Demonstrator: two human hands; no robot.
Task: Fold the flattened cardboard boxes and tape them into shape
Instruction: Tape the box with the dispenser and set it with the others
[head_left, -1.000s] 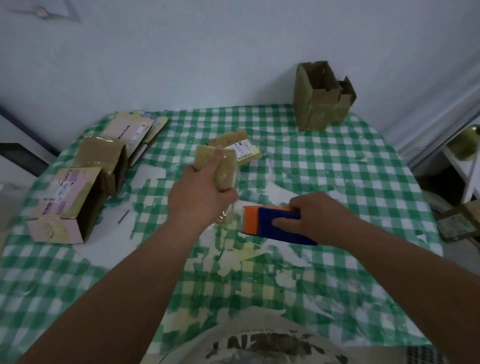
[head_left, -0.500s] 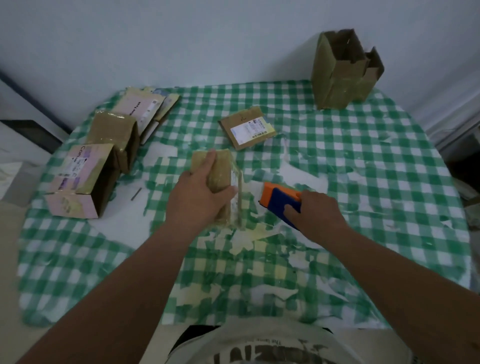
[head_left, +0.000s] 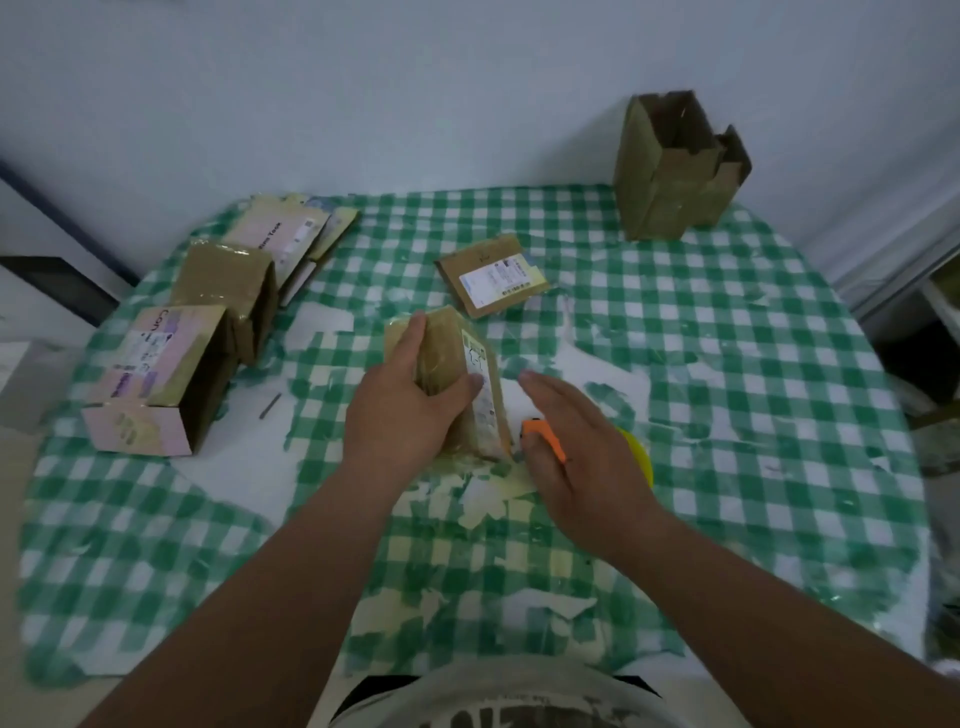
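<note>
A small brown cardboard box (head_left: 447, 353) with a white label on its side stands on the green checked tablecloth (head_left: 727, 364) at the centre. My left hand (head_left: 405, 410) grips it from the left, thumb across the near side. My right hand (head_left: 587, 441) lies just right of the box over the tape dispenser (head_left: 545, 436). Only an orange part and a yellow edge of the dispenser show under the hand. My fingers reach forward over it and the thumb wraps its orange end. A flattened box with a label (head_left: 493, 280) lies just behind.
Two taped boxes (head_left: 166, 379) (head_left: 228, 291) sit at the left, with a stack of flattened boxes (head_left: 291, 234) behind them. An open upright box (head_left: 670, 171) stands at the back right. A small dark pin (head_left: 270, 405) lies left of centre. The cloth is torn and patchy.
My left hand has set the small box down on the table and turned it on its side. My right hand has brought the dispenser closer to the box and now covers it.
</note>
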